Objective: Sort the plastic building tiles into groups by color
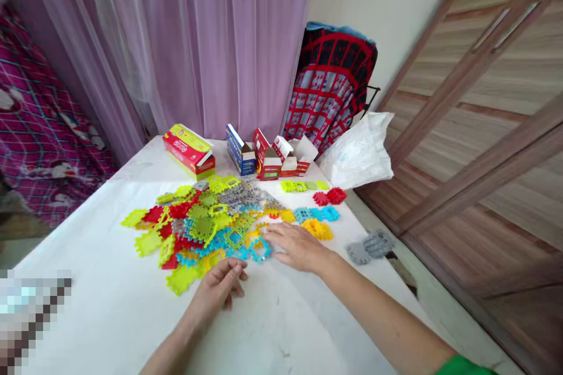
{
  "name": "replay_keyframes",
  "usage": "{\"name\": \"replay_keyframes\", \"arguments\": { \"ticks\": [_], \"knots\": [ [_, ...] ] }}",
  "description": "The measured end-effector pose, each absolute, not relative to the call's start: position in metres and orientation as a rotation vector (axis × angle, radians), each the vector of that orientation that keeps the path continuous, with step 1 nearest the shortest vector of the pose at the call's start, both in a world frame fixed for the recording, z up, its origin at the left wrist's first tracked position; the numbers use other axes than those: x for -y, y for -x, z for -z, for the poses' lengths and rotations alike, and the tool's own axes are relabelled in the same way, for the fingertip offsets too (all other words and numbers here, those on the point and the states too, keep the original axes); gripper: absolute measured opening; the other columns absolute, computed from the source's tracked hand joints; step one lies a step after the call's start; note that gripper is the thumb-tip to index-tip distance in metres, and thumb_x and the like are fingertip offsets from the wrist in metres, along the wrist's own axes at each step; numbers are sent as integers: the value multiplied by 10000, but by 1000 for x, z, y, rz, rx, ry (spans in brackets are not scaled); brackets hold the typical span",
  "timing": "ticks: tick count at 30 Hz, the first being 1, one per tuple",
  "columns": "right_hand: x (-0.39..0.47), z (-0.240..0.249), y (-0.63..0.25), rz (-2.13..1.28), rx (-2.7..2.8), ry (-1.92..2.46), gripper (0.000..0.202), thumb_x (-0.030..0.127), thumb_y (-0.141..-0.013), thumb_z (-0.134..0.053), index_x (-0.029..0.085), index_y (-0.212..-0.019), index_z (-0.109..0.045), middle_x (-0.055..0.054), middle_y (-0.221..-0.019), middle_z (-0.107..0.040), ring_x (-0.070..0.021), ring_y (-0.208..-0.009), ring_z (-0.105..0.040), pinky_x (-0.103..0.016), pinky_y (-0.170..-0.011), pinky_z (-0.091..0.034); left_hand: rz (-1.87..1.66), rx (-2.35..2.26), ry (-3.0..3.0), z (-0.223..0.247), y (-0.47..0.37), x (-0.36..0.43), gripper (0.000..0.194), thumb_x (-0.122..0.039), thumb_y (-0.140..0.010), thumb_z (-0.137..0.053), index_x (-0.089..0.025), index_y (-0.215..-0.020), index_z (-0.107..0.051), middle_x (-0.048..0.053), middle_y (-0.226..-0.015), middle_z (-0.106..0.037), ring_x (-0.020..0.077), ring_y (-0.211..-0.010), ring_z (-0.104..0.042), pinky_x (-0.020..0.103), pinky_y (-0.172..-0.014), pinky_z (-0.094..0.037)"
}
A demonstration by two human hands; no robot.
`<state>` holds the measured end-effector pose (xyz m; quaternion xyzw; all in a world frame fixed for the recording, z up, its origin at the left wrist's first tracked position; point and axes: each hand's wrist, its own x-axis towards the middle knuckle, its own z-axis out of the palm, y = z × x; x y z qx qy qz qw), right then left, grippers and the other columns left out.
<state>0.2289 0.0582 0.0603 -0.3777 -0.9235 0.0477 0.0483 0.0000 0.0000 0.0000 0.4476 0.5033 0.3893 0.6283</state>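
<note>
A heap of gear-edged plastic building pieces (203, 228) in lime green, red, blue, yellow and grey lies on the white table (281, 328). My left hand (222, 284) is just in front of the heap, fingers loosely curled and the thumb close to the index finger; nothing shows in it. Along the heap's right edge, my right hand (299, 247) is stretched out palm down. Its fingertips reach the yellow piece (254, 238) and are close to a blue piece (260, 250). Whether they press on either is hard to tell.
Sorted by colour to the right are lime (303, 186), red (331, 196), blue (319, 214), yellow (317, 229) and grey pieces (372, 246). Behind stand a red-yellow box (189, 151), a blue box (240, 151), open red boxes (267, 155) and a white bag (360, 152).
</note>
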Motion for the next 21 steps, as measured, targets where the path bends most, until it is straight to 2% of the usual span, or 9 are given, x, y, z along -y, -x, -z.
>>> {"name": "replay_keyframes", "arguments": {
  "ticks": [4,8,14,17,21],
  "knots": [
    [-53,-38,-209,-157,2852,1071,463,243,-794,-683,244,-1236,-546,-46,-1248,-585,-226,-1149,-488,-356,-949,-426,-922,-1124,-1006,-1,-2,-4,615,-731,-581,-671,-176,-837,-599,-24,-705,-589,73,-472,-526,156,-320,-350],
    [-54,-32,-202,-133,2800,1128,439,216,-790,-681,233,-1213,-563,-53,-1171,-607,-216,-1091,-514,-334,-904,-451,-934,-1102,-992,-3,-2,-2,583,-698,-601,-679,-175,-849,-608,-18,-721,-598,69,-479,-531,147,-326,-342],
    [-54,-33,-196,-95,2785,1065,114,205,-869,-608,194,-959,-676,-61,-952,-677,-198,-915,-592,-319,-821,-486,-951,-1108,-984,-4,-2,-1,534,-623,-627,-688,-185,-918,-598,-13,-757,-604,78,-507,-550,145,-330,-341],
    [-47,-36,-195,-133,2569,980,182,165,-909,-543,210,-1021,-679,-66,-1008,-679,-187,-931,-600,-323,-833,-493,-1003,-1154,-961,-6,-2,-1,549,-605,-642,-683,-201,-997,-573,-1,-817,-620,94,-533,-576,154,-327,-352],
    [-35,-43,-197,-257,2379,826,240,142,-922,-502,255,-1016,-691,-54,-1049,-670,-171,-958,-611,-319,-839,-503,-1019,-1197,-912,-11,-1,1,510,-626,-716,-618,-195,-986,-588,15,-856,-630,88,-534,-589,157,-340,-355]
  ]
}}
